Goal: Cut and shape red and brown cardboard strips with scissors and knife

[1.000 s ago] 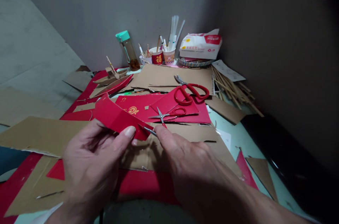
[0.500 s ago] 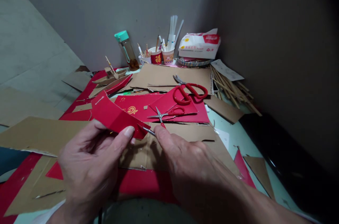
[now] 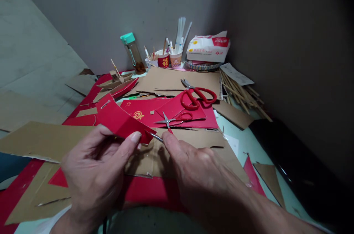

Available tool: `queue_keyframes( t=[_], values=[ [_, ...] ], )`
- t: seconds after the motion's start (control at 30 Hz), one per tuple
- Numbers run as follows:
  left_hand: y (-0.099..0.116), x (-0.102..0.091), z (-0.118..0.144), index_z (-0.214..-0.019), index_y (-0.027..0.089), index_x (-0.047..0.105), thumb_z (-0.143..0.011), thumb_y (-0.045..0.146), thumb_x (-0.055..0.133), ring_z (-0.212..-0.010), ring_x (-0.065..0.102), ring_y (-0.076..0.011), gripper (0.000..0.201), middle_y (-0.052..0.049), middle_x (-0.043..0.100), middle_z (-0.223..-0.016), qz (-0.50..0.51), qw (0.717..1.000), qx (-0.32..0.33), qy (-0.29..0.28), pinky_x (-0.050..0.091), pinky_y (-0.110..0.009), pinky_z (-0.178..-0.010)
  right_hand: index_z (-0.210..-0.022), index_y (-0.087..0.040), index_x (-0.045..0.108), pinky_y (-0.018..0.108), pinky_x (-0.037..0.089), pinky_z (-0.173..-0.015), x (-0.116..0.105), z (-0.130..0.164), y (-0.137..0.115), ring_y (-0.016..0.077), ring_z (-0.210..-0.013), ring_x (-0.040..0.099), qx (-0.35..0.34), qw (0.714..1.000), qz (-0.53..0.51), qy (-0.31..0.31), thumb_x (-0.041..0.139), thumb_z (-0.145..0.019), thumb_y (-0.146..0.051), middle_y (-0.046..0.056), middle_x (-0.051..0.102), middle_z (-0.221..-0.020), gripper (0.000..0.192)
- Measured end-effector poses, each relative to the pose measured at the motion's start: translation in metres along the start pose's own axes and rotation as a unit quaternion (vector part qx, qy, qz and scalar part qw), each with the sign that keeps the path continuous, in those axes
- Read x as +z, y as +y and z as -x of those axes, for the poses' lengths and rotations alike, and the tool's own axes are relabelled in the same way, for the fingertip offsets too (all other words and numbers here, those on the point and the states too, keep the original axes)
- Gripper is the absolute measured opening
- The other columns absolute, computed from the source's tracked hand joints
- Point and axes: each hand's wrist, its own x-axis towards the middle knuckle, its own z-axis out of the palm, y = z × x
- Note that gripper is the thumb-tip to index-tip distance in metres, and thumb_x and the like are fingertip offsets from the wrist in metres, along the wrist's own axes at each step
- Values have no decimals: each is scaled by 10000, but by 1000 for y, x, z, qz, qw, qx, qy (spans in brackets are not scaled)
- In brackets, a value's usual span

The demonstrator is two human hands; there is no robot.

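My left hand (image 3: 94, 175) pinches a folded piece of red card (image 3: 118, 119) between thumb and fingers, holding it above the table. My right hand (image 3: 199, 171) grips a thin metal-tipped tool (image 3: 155, 137). Its point touches the card's lower right edge, and most of the tool is hidden in my fingers. Just beyond my hands, small red-handled scissors (image 3: 174, 119) lie on red card sheets (image 3: 155, 112). Large red-handled scissors (image 3: 197, 95) rest farther back.
Brown cardboard sheets (image 3: 177, 79) and red offcuts cover the table. At the back stand a teal-capped bottle (image 3: 132, 53), cups of pens and sticks (image 3: 170, 58) and a white packet (image 3: 208, 47). Wooden sticks (image 3: 240, 93) lie at the right by a dark wall.
The red card has tilted slightly, its far end moving left and up. Both hands stay in nearly the same place.
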Motion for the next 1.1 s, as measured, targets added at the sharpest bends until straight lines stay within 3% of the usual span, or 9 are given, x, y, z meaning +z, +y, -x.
queue_keyframes(
  t=[0.17,0.3,0.5,0.6,0.73,0.87,0.97,1.1],
  values=[
    [2,-1,-2,-600,250,694,-685,237,857,-409,500,-93,184,76,594,-461,-9,1000,-3,3,411,-180,-377,-1330,-172,514,328,446,-490,0,-1,1,226,-616,713,-8,1000,1,8,437,-893,-93,41,749,-876,451],
    [-2,-2,-2,-655,243,711,-727,258,853,-456,544,-94,160,63,657,-536,-6,1000,9,-6,444,-180,-423,-1309,-172,535,335,415,-470,0,-1,0,221,-565,689,-6,1000,15,23,429,-852,-65,42,753,-860,482],
    [-5,-5,-1,-726,249,745,-725,276,887,-536,556,-115,145,49,628,-577,13,1000,-21,-9,407,-202,-434,-1300,-194,540,347,450,-500,5,2,-3,234,-609,724,14,999,21,45,443,-860,-75,31,755,-865,465],
    [-3,-5,0,-759,253,752,-741,272,884,-591,569,-126,135,51,592,-585,48,997,-52,-22,423,-202,-477,-1282,-195,554,350,413,-467,4,1,-4,224,-534,684,17,997,35,65,442,-856,-71,18,760,-827,458],
    [2,-1,0,-657,230,663,-731,264,895,-522,485,-84,246,61,577,-573,94,992,-80,-19,421,-170,-477,-1231,-201,578,328,377,-452,-4,1,-4,214,-541,687,25,999,24,32,475,-834,-67,20,773,-823,431],
    [13,5,-5,-708,220,716,-676,214,883,-613,639,-127,171,20,714,-684,161,975,-151,-28,556,-189,-556,-1257,-209,579,309,309,-436,-8,0,-1,206,-550,685,21,999,-25,4,517,-816,-67,6,777,-807,467],
    [20,7,-8,-744,211,762,-601,157,892,-602,661,-138,200,4,752,-696,209,956,-204,-21,592,-194,-564,-1268,-197,578,310,278,-445,-8,-1,2,186,-532,660,-8,997,-64,32,471,-873,-74,-2,754,-761,428],
    [25,6,-10,-727,205,773,-618,144,894,-505,600,-100,174,22,707,-618,254,943,-215,-21,571,-155,-500,-1176,-175,589,329,236,-439,-7,0,3,152,-446,572,-36,989,-114,84,371,-961,-79,-1,709,-712,322]
  ],
)
